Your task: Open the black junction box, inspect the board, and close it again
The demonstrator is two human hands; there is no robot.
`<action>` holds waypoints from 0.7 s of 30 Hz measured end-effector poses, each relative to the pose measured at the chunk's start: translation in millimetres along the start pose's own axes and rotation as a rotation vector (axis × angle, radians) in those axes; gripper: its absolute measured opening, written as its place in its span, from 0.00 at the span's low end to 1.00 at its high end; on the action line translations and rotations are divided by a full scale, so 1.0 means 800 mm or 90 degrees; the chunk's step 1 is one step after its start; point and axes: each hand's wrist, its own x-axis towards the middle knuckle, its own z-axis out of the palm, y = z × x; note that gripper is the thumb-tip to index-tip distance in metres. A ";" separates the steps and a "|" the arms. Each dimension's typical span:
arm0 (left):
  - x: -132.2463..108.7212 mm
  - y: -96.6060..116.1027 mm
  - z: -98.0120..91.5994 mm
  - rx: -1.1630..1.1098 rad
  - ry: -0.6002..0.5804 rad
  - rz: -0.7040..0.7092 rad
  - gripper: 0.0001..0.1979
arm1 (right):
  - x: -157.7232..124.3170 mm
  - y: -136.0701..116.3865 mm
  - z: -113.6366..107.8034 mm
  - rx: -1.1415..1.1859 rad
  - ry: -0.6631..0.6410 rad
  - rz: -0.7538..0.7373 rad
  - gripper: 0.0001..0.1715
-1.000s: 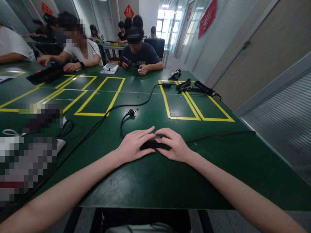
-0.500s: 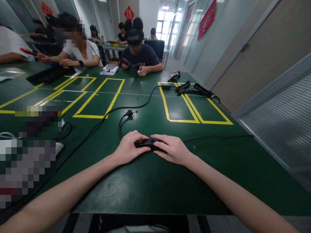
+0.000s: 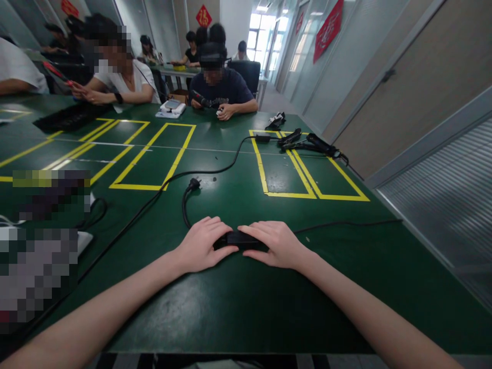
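Note:
My left hand (image 3: 200, 245) and my right hand (image 3: 280, 243) grip a black power adapter (image 3: 239, 239) from its two ends, low over the green table (image 3: 215, 318). Thumbs are on the near side and fingers on the far side; both ends of the adapter are hidden in my hands. From the left end a thick black cord (image 3: 185, 205) curves away to a plug (image 3: 195, 184), which lies beyond my left hand. A thinner black cable (image 3: 346, 222) runs off to the right from behind my right hand.
Another black cable (image 3: 149, 201) crosses the table to a small box (image 3: 263, 139) and black clamp-like parts (image 3: 311, 142). Yellow tape rectangles (image 3: 307, 195) mark the tabletop. Blurred-out items (image 3: 38, 271) lie at left. A co-worker in a dark shirt (image 3: 226, 87) sits opposite.
Both hands and the adapter sit slightly lower in view. My right-hand fingers have shifted right, baring more of the adapter's top. The plug has moved slightly left and turned.

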 end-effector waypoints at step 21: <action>-0.006 -0.010 -0.003 0.009 0.278 0.130 0.16 | -0.023 0.078 -0.037 0.271 0.337 0.470 0.29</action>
